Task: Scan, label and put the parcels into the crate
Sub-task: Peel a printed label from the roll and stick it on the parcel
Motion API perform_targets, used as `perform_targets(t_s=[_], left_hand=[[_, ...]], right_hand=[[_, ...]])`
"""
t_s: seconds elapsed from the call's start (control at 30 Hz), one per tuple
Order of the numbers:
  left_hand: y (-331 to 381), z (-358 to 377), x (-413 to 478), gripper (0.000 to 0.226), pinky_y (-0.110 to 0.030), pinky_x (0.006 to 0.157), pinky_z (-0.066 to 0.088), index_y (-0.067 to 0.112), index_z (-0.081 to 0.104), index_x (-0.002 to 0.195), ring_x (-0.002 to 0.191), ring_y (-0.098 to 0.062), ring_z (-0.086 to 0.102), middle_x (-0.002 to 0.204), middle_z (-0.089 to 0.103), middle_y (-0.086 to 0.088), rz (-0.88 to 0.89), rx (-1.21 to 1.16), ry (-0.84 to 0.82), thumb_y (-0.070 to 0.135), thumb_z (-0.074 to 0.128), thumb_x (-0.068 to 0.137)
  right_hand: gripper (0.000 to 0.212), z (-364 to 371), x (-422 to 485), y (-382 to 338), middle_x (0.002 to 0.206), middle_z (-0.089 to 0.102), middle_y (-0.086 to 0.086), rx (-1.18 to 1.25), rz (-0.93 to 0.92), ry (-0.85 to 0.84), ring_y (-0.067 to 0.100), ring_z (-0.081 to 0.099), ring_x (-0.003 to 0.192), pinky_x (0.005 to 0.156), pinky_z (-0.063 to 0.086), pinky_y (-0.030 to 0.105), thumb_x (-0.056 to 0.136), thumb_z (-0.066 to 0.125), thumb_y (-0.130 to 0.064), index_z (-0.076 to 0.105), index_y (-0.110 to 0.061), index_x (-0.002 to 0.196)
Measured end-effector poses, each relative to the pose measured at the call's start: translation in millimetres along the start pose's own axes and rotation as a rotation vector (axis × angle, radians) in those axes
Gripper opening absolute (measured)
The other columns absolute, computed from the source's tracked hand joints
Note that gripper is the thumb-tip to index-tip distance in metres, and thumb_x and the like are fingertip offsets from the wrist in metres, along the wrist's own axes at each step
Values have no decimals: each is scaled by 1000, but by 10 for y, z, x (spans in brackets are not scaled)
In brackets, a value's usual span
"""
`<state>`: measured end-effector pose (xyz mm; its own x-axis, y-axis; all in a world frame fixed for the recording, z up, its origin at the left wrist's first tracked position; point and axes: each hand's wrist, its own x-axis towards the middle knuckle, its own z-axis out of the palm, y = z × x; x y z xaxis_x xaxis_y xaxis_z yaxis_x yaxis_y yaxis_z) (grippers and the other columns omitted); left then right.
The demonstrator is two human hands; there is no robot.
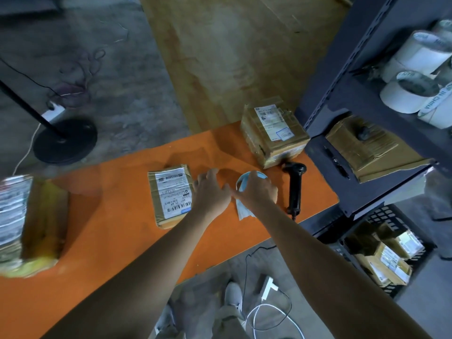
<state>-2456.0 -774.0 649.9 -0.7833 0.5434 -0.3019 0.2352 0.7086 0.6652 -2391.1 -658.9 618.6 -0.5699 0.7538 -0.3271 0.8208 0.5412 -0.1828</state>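
A flat cardboard parcel with a white shipping label lies on the orange table. My left hand hovers just right of it, fingers spread and holding nothing. My right hand grips a roll of blue-backed labels, whose loose strip trails toward me on the table. A black handheld scanner lies to the right of that hand. A larger labelled parcel stands at the table's far right. The black crate on the floor at lower right holds several parcels.
A blurred, taped parcel sits at the table's left edge. A dark metal shelf at right carries white label rolls and a cardboard box. A black lamp base stands on the floor beyond the table. Cables and my shoes lie below.
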Motion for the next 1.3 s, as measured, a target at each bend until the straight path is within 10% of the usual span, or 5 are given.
perform_targets(t_s=[0.33, 0.5, 0.87, 1.07, 1.3], left_hand=[[-3, -101, 30, 45, -43, 106, 39, 12, 46, 136, 128, -27, 44, 137, 49, -8, -79, -144, -107, 18, 51, 91], [136, -234, 45, 8, -30, 70, 42, 18, 57, 81, 79, -20, 51, 78, 53, -2, -221, -441, -172, 13, 57, 87], [204, -644, 29, 17, -24, 59, 32, 10, 68, 98, 61, -11, 42, 68, 55, 3, -304, -881, -219, 8, 73, 82], [143, -761, 19, 22, -29, 73, 38, 12, 67, 97, 88, -20, 59, 101, 71, -9, -175, -828, -184, 2, 73, 80], [130, -900, 32, 25, -24, 56, 36, 12, 68, 93, 61, -12, 46, 77, 61, 0, -321, -946, -140, 35, 71, 85]], right_hand=[[37, -155, -22, 329, 107, 62, 1, 463, -63, 3, 19, 57, 95, 69, 42, 26, 85, 67, -17, 47, -18, 115], [43, -323, -157, 334, 98, 62, -10, 771, -171, -65, 12, 63, 95, 82, 53, 31, 80, 76, -15, 50, -24, 113], [48, -612, -294, 111, 103, 68, -9, 1021, -301, -179, -6, 63, 95, 70, 52, 18, 80, 70, -1, 52, -35, 108], [32, -748, -288, -137, 108, 69, -1, 1143, -327, -194, -2, 66, 92, 71, 51, 14, 85, 73, -12, 53, -18, 109], [36, -825, -301, -177, 109, 69, 2, 958, -446, -139, 11, 63, 109, 91, 52, 30, 83, 73, -1, 51, -25, 99]])
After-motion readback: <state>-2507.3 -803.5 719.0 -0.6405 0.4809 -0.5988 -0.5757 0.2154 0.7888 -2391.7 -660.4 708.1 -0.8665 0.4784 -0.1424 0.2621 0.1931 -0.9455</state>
